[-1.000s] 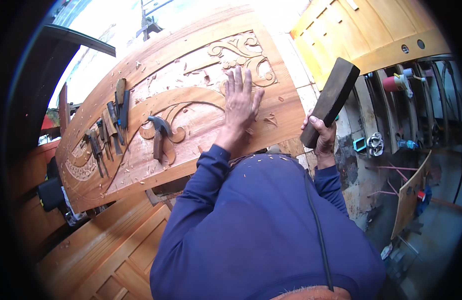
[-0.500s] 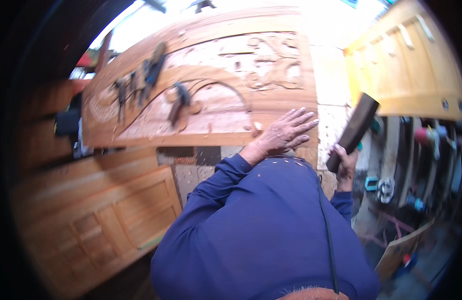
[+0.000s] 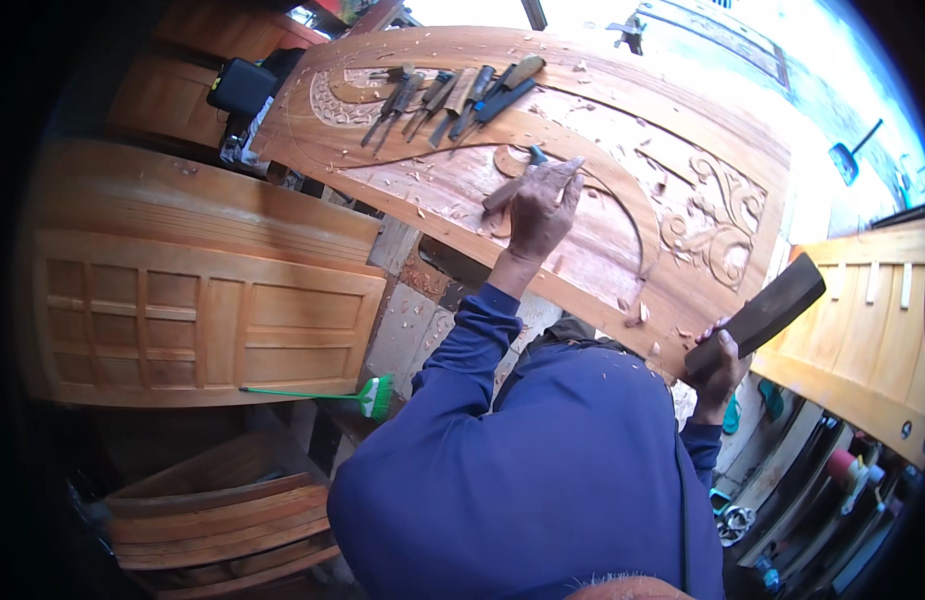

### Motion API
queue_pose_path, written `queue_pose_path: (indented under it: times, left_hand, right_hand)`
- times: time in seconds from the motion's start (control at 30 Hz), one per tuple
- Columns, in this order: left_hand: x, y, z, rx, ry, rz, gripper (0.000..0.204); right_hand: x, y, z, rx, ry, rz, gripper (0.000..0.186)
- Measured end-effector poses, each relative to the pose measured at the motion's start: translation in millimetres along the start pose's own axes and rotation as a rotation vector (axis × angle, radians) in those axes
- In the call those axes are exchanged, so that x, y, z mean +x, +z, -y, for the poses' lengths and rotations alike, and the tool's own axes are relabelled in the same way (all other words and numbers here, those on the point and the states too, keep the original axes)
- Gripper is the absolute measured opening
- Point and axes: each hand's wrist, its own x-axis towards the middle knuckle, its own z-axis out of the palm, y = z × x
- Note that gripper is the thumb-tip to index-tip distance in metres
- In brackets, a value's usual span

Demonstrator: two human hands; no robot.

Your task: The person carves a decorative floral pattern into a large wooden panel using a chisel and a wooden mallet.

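Clasped in the right hand [image 3: 720,373], a dark wooden block [image 3: 767,310] slants up and rightward. Outstretched, the nearer left hand [image 3: 544,212] partly hides the hammer [image 3: 499,196] on the carved panel [image 3: 687,295], its handle angling down leftward; contact is unclear.

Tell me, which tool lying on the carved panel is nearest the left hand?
The hammer, partly hidden by the left hand: its wooden handle shows beside it. The other tools lie bunched farther off, nearer the far edge of the carved panel.

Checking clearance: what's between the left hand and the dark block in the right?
Head view: carved panel, its pale recess and arched band, loose shavings.
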Motion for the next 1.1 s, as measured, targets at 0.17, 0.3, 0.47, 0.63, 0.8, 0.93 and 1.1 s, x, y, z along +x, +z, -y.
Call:
queue_pose_path:
  times: [0.17, 0.3, 0.47, 0.63, 0.8, 0.93, 1.1]
  left_hand:
    - [22.8, -25.6, 63.5, 0.075, -0.077, -0.050, 0.019]
    - [37.5, -39.3, 120.7, 0.157, -0.079, -0.081, 0.016]
    - [76.3, -50.2, 186.4, 0.192, -0.112, -0.091, 0.013]
    - [82.9, -29.6, 177.2, 0.137, 0.048, 0.030, 0.013]
    - [64.2, 9.0, 123.2, -0.041, 0.079, 0.171, 0.014]
    - [61.6, 28.5, 124.7, -0.123, 0.023, 0.184, 0.015]
    - [65.8, 30.7, 132.9, -0.142, -0.014, 0.155, 0.016]
  right_hand:
    - [9.1, -24.3, -32.5, 0.005, 0.101, -0.098, 0.062]
    - [7.7, -17.7, -30.2, -0.027, 0.059, -0.128, 0.056]
    - [7.6, -18.5, -33.5, -0.053, 0.095, -0.181, 0.058]
    - [7.6, -8.5, -31.1, -0.068, 0.064, -0.220, 0.065]
    - [6.7, 9.9, -23.8, -0.059, 0.056, -0.231, 0.071]
    - [8.6, 13.2, -22.3, -0.088, 0.036, -0.254, 0.073]
    - [8.1, -47.3, -40.0, -0.058, 0.144, -0.282, 0.074]
